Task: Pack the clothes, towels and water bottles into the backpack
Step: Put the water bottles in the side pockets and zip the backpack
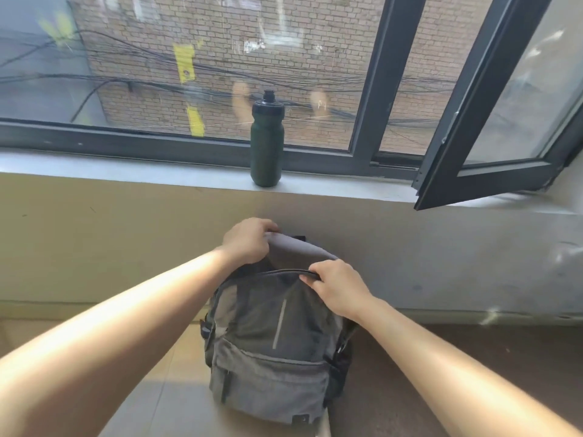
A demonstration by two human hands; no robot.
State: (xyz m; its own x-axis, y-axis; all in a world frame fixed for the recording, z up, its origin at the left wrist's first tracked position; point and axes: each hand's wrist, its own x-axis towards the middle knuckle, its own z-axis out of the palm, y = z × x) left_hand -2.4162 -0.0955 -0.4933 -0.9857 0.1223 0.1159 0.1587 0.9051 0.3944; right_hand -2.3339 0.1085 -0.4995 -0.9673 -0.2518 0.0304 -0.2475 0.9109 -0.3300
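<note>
A grey backpack [268, 357] stands upright on the floor against the wall below the window. My left hand [249, 239] grips the back top edge of the backpack. My right hand [337, 287] pinches the front rim of the main opening at the zipper. Between the two hands the main compartment is pulled apart, showing grey lining. A dark green water bottle [267, 143] with a black cap stands upright on the window sill, straight above the backpack and apart from both hands. No clothes or towels are in view.
The pale window sill [126, 171] runs across the view above a beige wall. A dark-framed window sash [479, 121] swings inward at the right, overhanging the sill. The floor around the backpack is tiled.
</note>
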